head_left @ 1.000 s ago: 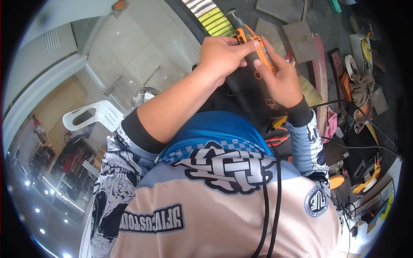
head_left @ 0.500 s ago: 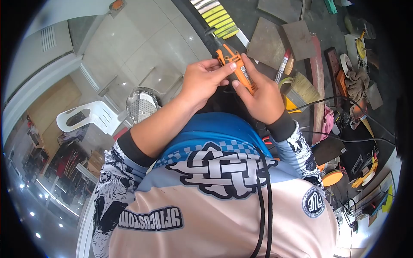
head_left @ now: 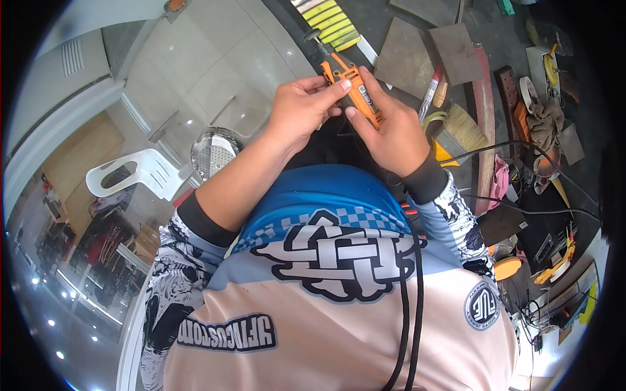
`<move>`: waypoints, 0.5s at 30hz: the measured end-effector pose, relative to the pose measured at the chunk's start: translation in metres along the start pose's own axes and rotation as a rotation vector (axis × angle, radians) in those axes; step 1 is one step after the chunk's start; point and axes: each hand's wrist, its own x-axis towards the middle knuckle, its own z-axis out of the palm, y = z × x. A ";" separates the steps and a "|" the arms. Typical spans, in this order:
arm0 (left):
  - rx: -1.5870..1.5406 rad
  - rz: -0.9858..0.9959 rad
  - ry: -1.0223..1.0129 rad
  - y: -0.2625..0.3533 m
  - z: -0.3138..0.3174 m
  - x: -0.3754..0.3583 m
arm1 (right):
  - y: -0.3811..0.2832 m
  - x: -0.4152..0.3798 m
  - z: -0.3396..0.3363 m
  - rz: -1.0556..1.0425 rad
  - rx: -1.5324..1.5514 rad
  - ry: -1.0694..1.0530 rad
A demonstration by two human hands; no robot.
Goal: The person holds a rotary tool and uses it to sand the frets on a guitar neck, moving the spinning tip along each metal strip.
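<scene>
While both hands hold it up in front of the chest, the orange rotary tool (head_left: 352, 88) sits angled with its dark nose pointing up and away from the person, over the edge where the pale tiled floor (head_left: 215, 72) meets a darker work area. The left hand (head_left: 301, 112) has its grip closed lightly round the front of the tool, thumb and forefinger pinching the body just behind the nose. The right hand (head_left: 390, 133) cradles the rear part from below, fingers curled shut round it with the thumb resting along the orange casing near the label. A black cord (head_left: 411, 306) hangs down over the person's printed shirt.

Judging by the finger placement, the step in hand looks like an adjustment or check at the tool's front end, with one hand steadying the body while the other works near the collar; whether a bit is fitted is too small to tell. The next move would seem to call for a firm hold at the rear and a small, precise turn or press by the front fingers.

Beside the hands lie flat metal plates (head_left: 407, 55), a brush (head_left: 460, 127), and a white plastic chair (head_left: 140, 176) off to the left.
</scene>
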 end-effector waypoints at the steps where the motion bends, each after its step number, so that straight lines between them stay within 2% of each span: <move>1: 0.003 0.000 0.004 0.001 0.001 0.000 | 0.000 0.000 0.000 0.003 0.002 -0.003; 15: -0.070 0.025 0.045 0.002 0.008 0.001 | 0.000 0.002 -0.004 0.029 0.024 -0.021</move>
